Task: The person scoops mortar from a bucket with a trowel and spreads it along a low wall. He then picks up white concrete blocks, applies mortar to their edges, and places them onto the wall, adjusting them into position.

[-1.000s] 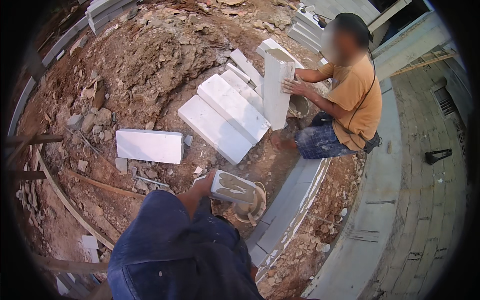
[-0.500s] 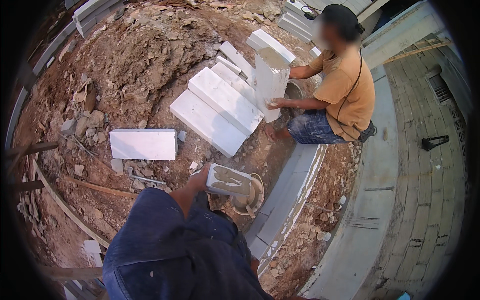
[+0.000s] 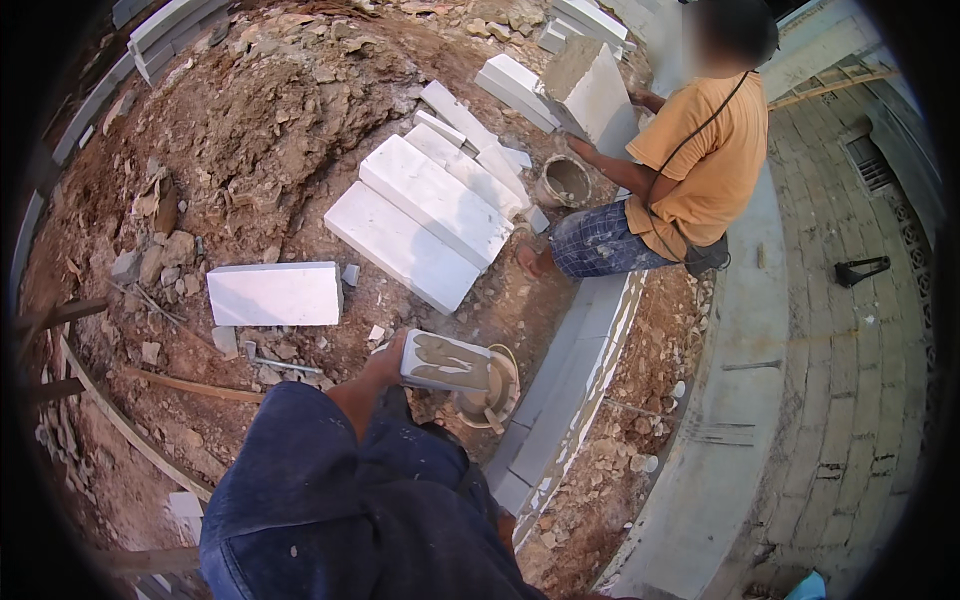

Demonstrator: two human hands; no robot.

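Observation:
My left hand [image 3: 382, 366] is closed on the left end of a light concrete block [image 3: 425, 381], whose top face carries smeared grey mortar. Right beside that block stands a mortar bucket [image 3: 513, 385] with a tool handle [image 3: 494, 420] showing in it. Of my right side, only a patch of skin peeks out past the dark blue shirt; whether it is my right hand, and what its fingers do, is hidden. Across from me a co-worker in an orange shirt [image 3: 710, 130] holds a large white block [image 3: 590, 95] with mortar on its top.
Several white blocks [image 3: 430, 190] lie stacked on the rubble, and a single block [image 3: 275, 295] rests to the left. A low block wall [image 3: 560, 370] with mortar along its edge runs at my right. Another mortar bucket [image 3: 565, 183] stands near the co-worker's legs.
The co-worker has risen and carried the large block up and to the right, uncovering the far bucket. My left hand still holds its block; the view has shifted slightly.

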